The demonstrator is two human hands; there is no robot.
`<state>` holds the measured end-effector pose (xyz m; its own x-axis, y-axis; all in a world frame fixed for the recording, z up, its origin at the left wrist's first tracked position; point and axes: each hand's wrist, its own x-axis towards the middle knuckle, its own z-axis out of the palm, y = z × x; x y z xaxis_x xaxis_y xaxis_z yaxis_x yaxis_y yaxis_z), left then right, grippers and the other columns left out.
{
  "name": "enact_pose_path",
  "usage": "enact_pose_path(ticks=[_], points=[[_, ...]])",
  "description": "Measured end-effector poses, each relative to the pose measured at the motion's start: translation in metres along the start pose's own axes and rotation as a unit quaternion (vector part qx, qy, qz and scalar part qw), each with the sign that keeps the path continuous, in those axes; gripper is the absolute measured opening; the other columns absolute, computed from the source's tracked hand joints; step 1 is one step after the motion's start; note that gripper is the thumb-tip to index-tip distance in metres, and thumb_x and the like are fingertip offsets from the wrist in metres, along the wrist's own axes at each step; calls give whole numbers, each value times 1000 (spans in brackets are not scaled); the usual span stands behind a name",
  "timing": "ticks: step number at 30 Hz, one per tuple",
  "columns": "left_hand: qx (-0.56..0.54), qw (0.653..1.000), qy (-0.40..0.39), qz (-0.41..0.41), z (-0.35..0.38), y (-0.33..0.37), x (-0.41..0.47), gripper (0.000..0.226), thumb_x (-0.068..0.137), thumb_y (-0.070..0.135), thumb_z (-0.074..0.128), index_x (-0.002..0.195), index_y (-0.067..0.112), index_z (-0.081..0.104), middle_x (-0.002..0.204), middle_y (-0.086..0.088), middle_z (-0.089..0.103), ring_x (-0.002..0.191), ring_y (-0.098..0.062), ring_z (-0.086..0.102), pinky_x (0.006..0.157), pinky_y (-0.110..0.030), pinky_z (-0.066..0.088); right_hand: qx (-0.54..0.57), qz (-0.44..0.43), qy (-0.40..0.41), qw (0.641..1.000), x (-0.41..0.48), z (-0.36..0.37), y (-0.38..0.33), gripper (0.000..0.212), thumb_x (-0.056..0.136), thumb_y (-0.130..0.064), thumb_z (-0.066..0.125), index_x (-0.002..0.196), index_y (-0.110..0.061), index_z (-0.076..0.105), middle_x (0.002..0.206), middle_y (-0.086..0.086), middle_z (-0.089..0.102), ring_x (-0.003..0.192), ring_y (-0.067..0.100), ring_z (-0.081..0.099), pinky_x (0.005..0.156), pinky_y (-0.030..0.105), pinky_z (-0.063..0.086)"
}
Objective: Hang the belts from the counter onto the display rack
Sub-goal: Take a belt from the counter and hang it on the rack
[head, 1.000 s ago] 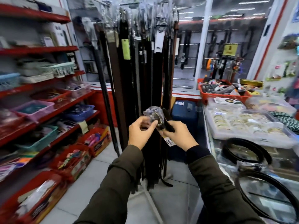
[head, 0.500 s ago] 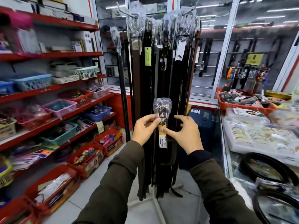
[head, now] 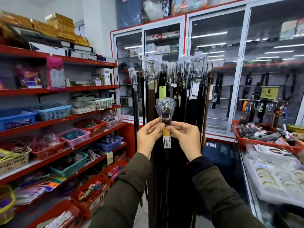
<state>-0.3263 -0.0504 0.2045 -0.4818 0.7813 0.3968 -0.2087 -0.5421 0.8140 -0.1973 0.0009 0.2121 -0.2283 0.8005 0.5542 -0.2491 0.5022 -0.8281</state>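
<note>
**Belt held up in front of the rack, both hands on it**

Both hands raised at centre, near the camera. Left hand (head: 148,135) and right hand (head: 185,137) pinch the same belt (head: 165,120) just below its buckle, fingertips meeting from either side. The buckle end is wrapped in clear plastic (head: 165,105) and points up; a yellow price tag (head: 166,137) hangs down between the two palms. The strap below the hands runs down against the dark mass of other belts and cannot be followed separately.

Display rack (head: 174,89) stands directly behind the held belt, slightly farther off. Many dark belts hang from its top hooks, buckles bagged in plastic, a few paper tags showing. The held buckle sits well below those hooks, not on any of them.

Left: red shelves (head: 92,62) with coloured baskets of small goods. Right: the counter (head: 251,186), carrying a red tray (head: 263,142) of mixed items and a clear box of rings or bangles (head: 276,176). Far: glass-fronted cabinets (head: 217,71).

Dark green sleeves cover both forearms.
</note>
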Motion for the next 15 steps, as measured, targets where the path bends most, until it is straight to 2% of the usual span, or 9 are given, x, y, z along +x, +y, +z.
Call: enact_pose_path(ticks=[3,7,12,15], points=[[-5,999,3,40,5,26,22,25,93,5,69,117,13,72,110,-7,77,106,-19,73,91,-28,61,36,-18,19,999,26,19,-17,25,81,-6,82,105,-1,77,87,9,80,80,13,79,67,21,61],[0,995,46,86,11,65,55,29,89,10,75,117,1,73,108,-14,78,97,-22,75,89,-33,62,74,-43,26,996,64,47,-46,26,80,-7,83,103,1,75,85,13,78,73,11,77,63,22,61],[-37,989,67,123,16,108,88,18,90,8,74,107,2,75,101,-15,76,89,-21,75,74,-24,62,81,-76,6,994,108,79,-78,27,84,-7,80,109,1,76,96,19,79,91,27,78,70,30,64],[-53,985,71,145,18,127,101,10,89,7,75,99,7,76,100,-15,77,87,-21,75,73,-23,62,89,-83,-5,993,126,92,-92,26,85,-5,78,109,2,75,98,22,78,90,29,78,70,33,65]])
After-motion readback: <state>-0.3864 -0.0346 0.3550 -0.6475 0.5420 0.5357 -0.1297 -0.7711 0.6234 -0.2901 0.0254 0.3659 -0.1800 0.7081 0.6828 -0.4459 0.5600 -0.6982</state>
